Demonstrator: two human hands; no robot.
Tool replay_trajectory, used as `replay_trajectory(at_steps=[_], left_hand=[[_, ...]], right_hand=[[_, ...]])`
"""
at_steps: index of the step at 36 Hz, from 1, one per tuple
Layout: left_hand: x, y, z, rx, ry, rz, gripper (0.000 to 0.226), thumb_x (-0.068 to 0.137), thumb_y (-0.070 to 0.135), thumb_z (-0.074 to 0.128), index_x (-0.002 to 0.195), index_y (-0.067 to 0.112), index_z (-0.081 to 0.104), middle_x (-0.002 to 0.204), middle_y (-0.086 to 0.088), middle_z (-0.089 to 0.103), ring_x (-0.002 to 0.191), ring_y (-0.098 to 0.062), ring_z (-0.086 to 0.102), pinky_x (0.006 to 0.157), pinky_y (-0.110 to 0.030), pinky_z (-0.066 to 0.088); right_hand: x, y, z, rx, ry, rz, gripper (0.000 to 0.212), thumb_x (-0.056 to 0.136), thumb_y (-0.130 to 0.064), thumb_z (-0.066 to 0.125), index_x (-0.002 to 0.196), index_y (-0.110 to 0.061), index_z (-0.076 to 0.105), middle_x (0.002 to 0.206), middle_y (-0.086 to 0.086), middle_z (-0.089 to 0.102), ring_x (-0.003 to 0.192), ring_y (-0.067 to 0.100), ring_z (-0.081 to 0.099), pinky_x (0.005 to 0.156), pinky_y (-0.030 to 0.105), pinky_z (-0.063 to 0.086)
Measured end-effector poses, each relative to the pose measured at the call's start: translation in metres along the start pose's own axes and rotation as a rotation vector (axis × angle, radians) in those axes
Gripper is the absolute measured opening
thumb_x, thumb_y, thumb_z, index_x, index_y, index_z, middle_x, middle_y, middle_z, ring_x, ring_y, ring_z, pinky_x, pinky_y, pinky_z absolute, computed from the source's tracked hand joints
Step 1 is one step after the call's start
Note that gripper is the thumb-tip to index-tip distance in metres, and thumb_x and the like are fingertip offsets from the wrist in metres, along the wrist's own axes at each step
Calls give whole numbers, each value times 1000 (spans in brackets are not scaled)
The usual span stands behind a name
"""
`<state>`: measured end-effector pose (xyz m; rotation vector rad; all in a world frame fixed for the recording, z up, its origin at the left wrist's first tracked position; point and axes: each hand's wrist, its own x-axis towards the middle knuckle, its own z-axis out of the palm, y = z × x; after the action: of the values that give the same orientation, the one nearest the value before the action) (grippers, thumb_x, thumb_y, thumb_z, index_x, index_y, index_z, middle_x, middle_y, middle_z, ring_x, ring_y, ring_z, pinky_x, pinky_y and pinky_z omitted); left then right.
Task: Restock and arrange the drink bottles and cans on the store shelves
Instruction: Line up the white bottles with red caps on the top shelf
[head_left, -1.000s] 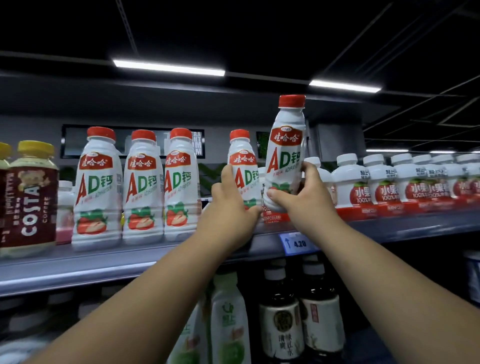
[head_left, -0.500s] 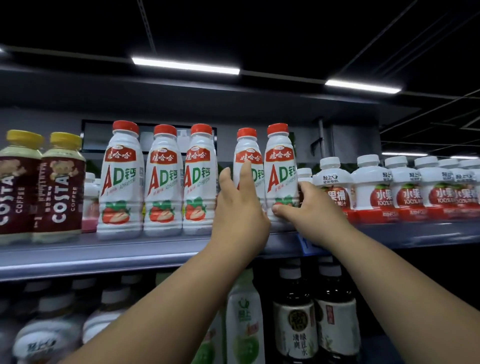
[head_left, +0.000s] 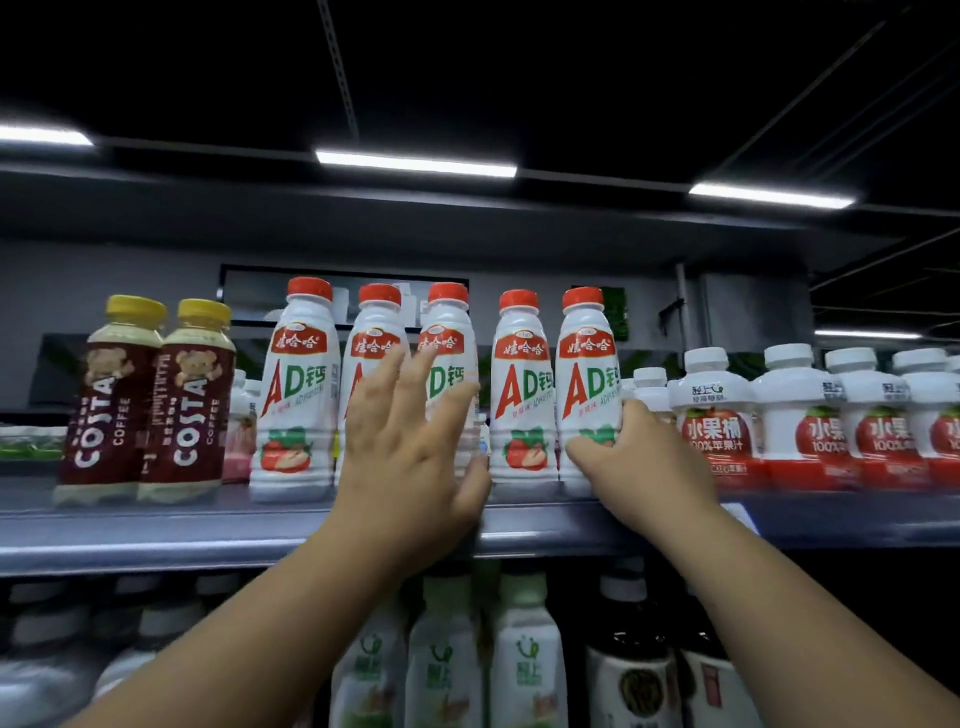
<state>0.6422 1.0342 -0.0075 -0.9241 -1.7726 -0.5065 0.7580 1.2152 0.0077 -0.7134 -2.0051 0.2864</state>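
Red-capped AD bottles (head_left: 522, 395): five white milk-drink bottles stand upright in one row on the shelf, directly in front of both hands.
Rightmost AD bottle (head_left: 589, 364): upright at the row's right end, its lower part inside the right hand.
Right hand (head_left: 641, 462): clamped low on that bottle, thumb across the front and fingers wrapped round the far side.
Left hand (head_left: 410, 467): spread flat with straight fingers over the fronts of the second and third bottles. The thumb points toward the gap before the fourth. It holds nothing.
Shelf (head_left: 156, 540): grey ledge running under both wrists.
Costa Coffee bottles (head_left: 189, 405): two brown bottles with yellow caps, well to the left of the left hand.
Apple juice bottles (head_left: 717, 415): white, white-capped and red-labelled, starting just right of the right hand and running on rightward.
Green-labelled bottles (head_left: 447, 660): white, on the level below, between the two forearms.
Dark bottles (head_left: 634, 680): also below, near the right forearm.
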Motion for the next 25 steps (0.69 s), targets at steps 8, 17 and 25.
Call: replay_trajectory(at_steps=[8,17,25], left_hand=[[0,4,10,67,-109,55,75,84,67,26,153,41,16,164,-6,-19,150,-32,-21,122,-52,-7],[-2,6,3,77,-157,80,65,83,66,26,143,42,31,165,-10,-13,152,-33,-8,123,-51,0],[-18,5,-8,23,-195,113,62,94,58,32,152,37,25,167,-5,-9,153,-25,-7,122,-43,3]], right_hand=[[-6,7,6,-24,46,-96,39,85,-60,51,108,-29,48,100,-3,65,85,27,60,76,39,52],[-12,9,0,-76,25,-172,52,92,-63,47,133,-30,43,124,-3,66,105,25,61,87,38,46],[-18,5,5,-118,110,-161,67,92,-61,47,144,-21,35,131,3,62,114,27,58,94,41,42]])
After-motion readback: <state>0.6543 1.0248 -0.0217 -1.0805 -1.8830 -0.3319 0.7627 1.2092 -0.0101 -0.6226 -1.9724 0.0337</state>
